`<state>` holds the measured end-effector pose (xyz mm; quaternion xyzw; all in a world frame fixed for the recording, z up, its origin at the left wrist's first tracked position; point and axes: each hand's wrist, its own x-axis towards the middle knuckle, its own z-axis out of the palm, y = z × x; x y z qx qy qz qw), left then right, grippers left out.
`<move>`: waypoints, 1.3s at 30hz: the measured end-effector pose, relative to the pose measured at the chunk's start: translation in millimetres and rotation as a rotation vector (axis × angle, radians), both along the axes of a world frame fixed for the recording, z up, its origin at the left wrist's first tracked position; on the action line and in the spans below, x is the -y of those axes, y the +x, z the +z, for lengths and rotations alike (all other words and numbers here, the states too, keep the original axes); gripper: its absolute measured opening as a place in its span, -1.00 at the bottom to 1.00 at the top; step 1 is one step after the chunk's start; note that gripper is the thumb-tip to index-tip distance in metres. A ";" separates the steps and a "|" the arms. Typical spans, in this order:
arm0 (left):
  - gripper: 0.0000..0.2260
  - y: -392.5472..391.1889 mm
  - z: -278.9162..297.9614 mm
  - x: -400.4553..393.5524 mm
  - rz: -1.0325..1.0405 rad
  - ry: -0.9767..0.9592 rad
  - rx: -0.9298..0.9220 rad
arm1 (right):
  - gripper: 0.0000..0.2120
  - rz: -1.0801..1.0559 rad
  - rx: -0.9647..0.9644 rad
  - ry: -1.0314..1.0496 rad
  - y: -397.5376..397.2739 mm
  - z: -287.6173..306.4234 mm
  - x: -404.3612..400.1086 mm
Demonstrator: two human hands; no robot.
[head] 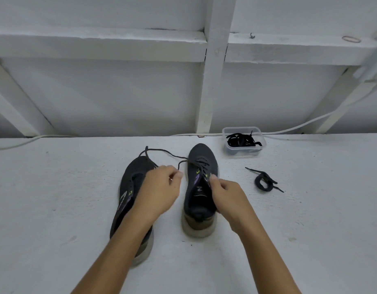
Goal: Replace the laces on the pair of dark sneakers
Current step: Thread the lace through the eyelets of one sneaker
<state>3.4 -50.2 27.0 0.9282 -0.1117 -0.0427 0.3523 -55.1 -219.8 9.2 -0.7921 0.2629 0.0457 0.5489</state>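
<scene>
Two dark sneakers sit side by side at the centre of the frame on a white table (56, 187), toes pointing away from the camera. The right sneaker (201, 187) carries a lace (162, 152) crossed through its upper eyelets, with one free end looping off toward the toe of the left sneaker (132, 187), which appears to have no lace in it.

The left hand (160, 187), just left of the right sneaker, has its fingers closed in a pinch on the lace's free run. The right hand (223, 194) has its fingers curled at the sneaker's tongue and top eyelets, seemingly pinching the lace or the edge of the upper there; which of the two cannot be told.

The step in hand looks like work on the right sneaker's lace, though whether it is going in or coming out is not clear from this view. A coiled lace (266, 180) lies loose on the table at centre right, and a clear tub (243, 143) behind it holds more black laces.

The next move likely calls for steadying the sneaker with the right hand while the left draws the lace cleanly through an eyelet, without snagging the loop lying across the other toe.
</scene>
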 end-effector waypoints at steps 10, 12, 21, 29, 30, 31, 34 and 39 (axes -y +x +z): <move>-0.57 -11.3 -10.7 35.1 -0.191 0.189 -0.250 | -0.83 0.051 0.069 0.058 12.6 -11.5 21.3; -0.49 -11.8 -12.4 39.2 -0.184 0.235 -0.244 | -0.91 0.083 0.069 0.027 18.7 -11.6 25.0; -0.52 -10.0 -19.2 41.0 -0.186 0.243 -0.244 | -0.87 0.237 0.003 -0.162 36.1 -19.6 23.7; -0.53 -10.8 -21.9 40.1 -0.166 0.250 -0.227 | -0.91 0.143 0.110 -0.099 36.0 -17.2 31.7; -0.52 -10.6 -22.1 40.3 -0.169 0.250 -0.226 | -0.88 0.146 0.079 -0.046 33.3 -19.2 31.5; -0.53 -10.4 -22.0 40.2 -0.171 0.249 -0.228 | -0.84 0.148 0.054 -0.022 31.3 -21.9 30.9; -0.53 -9.8 -22.8 40.0 -0.177 0.247 -0.225 | -0.90 0.131 0.068 -0.104 30.9 -27.2 28.0; -0.50 -8.9 -23.0 41.5 -0.170 0.240 -0.218 | -0.90 0.209 0.139 -0.286 34.4 -25.0 28.2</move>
